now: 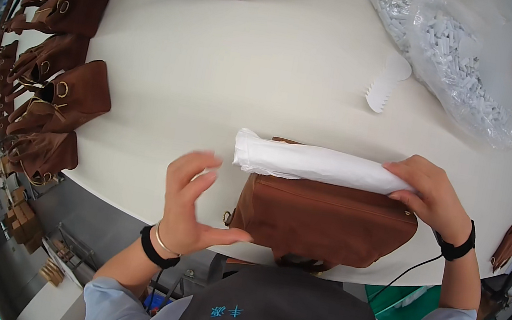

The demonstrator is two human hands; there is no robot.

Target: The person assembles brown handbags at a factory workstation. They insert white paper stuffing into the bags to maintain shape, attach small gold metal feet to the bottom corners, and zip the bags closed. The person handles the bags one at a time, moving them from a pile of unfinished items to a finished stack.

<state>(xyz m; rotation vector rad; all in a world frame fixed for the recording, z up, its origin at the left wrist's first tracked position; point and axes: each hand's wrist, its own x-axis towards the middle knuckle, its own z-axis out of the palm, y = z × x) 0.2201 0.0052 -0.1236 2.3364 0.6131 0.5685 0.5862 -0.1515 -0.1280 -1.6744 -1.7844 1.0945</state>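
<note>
At centre frame we find a roll of white tissue paper (315, 165) lying across the top of a brown suede bag (323, 221) at the near edge of the white table (219, 54). We judge the roll light, soft and easily crushed; hold it at the ends. The right hand (431, 194) grips its right end, fingers curled over it. The left hand (192, 200) is spread, thumb touching the bag's left side. More brown bags (58, 95) line the left; a clear sack of white pieces (458, 65) sits upper right.
</note>
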